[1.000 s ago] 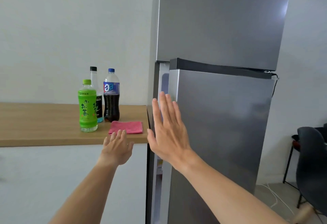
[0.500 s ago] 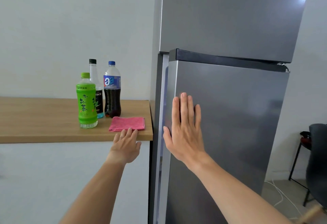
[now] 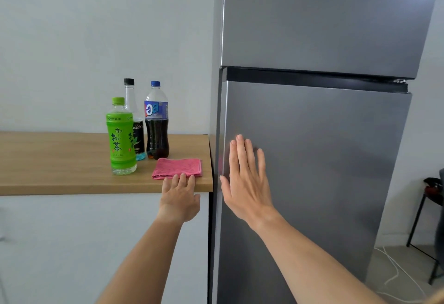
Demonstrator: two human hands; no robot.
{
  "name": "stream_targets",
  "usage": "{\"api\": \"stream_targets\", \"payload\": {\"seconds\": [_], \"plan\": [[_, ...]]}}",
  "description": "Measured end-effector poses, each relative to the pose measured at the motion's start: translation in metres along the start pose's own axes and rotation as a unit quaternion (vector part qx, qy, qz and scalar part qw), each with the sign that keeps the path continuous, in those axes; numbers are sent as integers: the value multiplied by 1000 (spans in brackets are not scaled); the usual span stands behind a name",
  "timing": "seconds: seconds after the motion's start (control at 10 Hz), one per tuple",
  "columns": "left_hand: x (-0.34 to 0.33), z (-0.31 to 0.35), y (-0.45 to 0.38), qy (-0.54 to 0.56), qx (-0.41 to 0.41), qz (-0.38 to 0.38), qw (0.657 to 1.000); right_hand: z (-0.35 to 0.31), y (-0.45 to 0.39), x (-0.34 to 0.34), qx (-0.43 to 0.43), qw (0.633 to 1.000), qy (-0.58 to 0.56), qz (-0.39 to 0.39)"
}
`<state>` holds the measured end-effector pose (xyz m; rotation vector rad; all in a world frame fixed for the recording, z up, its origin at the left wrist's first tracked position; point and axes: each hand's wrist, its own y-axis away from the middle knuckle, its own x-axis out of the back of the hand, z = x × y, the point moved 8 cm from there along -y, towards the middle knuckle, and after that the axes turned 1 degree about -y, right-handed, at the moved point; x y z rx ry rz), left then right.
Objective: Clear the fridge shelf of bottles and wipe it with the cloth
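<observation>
Swung shut since earlier, fridge door (image 3: 312,183) sits under flat, empty right hand (image 3: 247,183); left hand (image 3: 180,198), open and empty, nears soft, light cloth (image 3: 177,168)—pinch its near edge.

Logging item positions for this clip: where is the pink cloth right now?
The pink cloth lies folded near the wooden counter's right front corner, right of the green tea bottle, with the left hand just touching its front edge.

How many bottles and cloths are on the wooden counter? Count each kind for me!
Bottles: 3, the green tea bottle, the clear bottle with a black cap and the dark cola bottle.
Cloths: 1, the pink cloth.
Total: 4 things.
</observation>
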<state>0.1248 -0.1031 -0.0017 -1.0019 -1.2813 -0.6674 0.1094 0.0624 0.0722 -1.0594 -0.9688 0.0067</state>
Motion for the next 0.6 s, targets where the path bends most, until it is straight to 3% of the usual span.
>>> {"api": "stream_targets", "payload": {"seconds": [0.2, 0.4, 0.5, 0.6], "plan": [[-1, -1, 2, 20, -8, 14, 1000, 14, 22, -32, -29, 997, 6, -75], [1, -1, 5, 39, -2, 15, 999, 35, 31, -37, -73, 994, -11, -75], [0, -1, 8, 44, -6, 26, 999, 42, 33, -30, -91, 992, -53, -72], [0, -1, 9, 37, -6, 42, 998, 51, 37, -5, -131, 980, -147, -18]]}}
